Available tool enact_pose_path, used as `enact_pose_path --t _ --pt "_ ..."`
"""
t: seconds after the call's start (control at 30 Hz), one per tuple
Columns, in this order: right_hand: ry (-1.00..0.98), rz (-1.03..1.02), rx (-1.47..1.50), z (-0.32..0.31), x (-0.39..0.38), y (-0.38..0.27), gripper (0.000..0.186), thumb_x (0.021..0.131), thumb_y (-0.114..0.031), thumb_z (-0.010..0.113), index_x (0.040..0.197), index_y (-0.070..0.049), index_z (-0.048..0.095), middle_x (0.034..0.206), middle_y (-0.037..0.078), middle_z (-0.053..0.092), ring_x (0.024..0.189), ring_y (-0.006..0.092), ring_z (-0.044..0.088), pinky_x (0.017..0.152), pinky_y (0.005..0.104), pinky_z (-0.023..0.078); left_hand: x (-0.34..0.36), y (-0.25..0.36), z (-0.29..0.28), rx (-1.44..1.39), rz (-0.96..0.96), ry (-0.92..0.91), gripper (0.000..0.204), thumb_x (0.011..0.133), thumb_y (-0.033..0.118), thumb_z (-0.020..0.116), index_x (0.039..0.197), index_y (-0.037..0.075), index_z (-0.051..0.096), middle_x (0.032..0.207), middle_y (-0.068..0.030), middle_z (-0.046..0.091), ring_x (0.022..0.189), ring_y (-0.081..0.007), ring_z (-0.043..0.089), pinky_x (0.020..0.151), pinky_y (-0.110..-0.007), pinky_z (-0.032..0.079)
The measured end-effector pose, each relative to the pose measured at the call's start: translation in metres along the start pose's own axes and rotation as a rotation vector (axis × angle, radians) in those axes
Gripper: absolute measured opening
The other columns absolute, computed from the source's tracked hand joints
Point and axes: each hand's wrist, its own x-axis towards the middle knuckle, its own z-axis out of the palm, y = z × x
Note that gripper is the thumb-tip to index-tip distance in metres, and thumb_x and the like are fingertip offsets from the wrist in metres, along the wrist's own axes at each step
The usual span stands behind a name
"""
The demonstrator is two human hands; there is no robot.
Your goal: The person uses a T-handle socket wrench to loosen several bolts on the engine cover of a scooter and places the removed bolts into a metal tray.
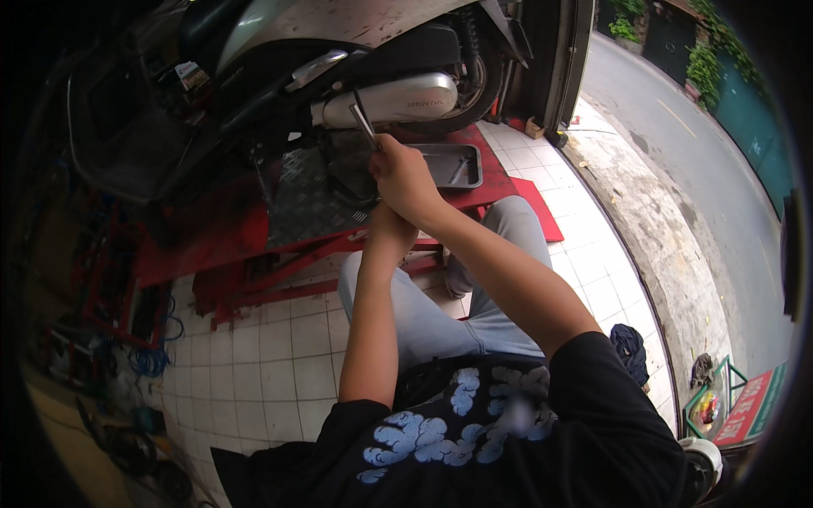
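Note:
My right hand is closed around a slim metal tool, which points up and away toward the scooter. The tool shows a silver bar beside a darker one; its exact kind is unclear. Just below, my left hand is close against the right hand and wrist, its fingers hidden behind them. Beyond both hands stands a scooter with a silver cover low on its side. A grey tray right of my right hand holds a small metal tool.
The scooter stands on a red lift platform with a dark patterned metal plate. My knees are close to its near edge. Blue hose lies at left on the white tiles. A dark cloth bundle sits by the right doorway.

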Motion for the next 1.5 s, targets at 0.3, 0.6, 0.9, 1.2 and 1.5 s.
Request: enact_pose_path --t 0.3,0.6,0.9,1.2,1.5 --pt "-0.029 -0.420 -0.668 -0.038 0.007 -0.019 0.047 0.081 -0.012 0.071 0.127 -0.022 0.069 0.100 -0.001 0.062 0.105 0.0208 0.055 0.102 0.0546 0.029 -0.019 0.049 -0.039 0.210 0.299 0.742 0.063 0.089 0.009 0.067 0.148 0.007 0.043 0.157 -0.0230 0.035 0.120 -0.0391 0.062 0.087 -0.044 0.057" --pt "0.283 -0.018 -0.173 -0.012 0.008 -0.018 0.084 0.088 -0.015 0.069 0.154 0.006 0.022 0.140 0.020 0.052 0.125 0.0427 0.052 0.108 0.0616 0.032 -0.002 0.016 0.011 -0.025 0.256 0.432 0.073 0.091 0.008 0.066 0.151 -0.003 0.024 0.152 -0.0293 0.034 0.120 -0.0424 0.059 0.097 -0.044 0.051" --pt "-0.133 -0.077 -0.325 -0.011 0.001 -0.007 0.026 0.084 -0.014 0.068 0.110 -0.011 0.071 0.097 0.009 0.066 0.101 0.0278 0.064 0.088 0.0489 0.038 -0.019 0.062 -0.049 0.297 -0.267 0.144 0.044 0.091 0.014 0.066 0.130 0.002 0.052 0.138 -0.0250 0.054 0.116 -0.0405 0.062 0.083 -0.052 0.053" --pt "0.388 -0.311 -0.688 -0.014 -0.008 -0.010 0.084 0.077 -0.023 0.078 0.151 -0.009 0.041 0.137 0.016 0.052 0.131 0.0314 0.044 0.112 0.0584 0.023 -0.021 0.037 -0.037 0.168 0.035 0.423 0.090 0.088 0.009 0.072 0.158 0.003 0.017 0.165 -0.0243 0.007 0.123 -0.0409 0.059 0.092 -0.042 0.058" --pt "0.035 0.021 0.109 -0.008 0.001 0.003 0.064 0.083 -0.001 0.064 0.143 0.002 0.045 0.106 0.026 0.067 0.095 0.0429 0.065 0.083 0.0448 0.051 -0.006 0.010 -0.001 -0.001 0.030 0.076 0.049 0.095 0.017 0.065 0.138 0.000 0.050 0.133 -0.0299 0.059 0.119 -0.0372 0.064 0.089 -0.045 0.054"
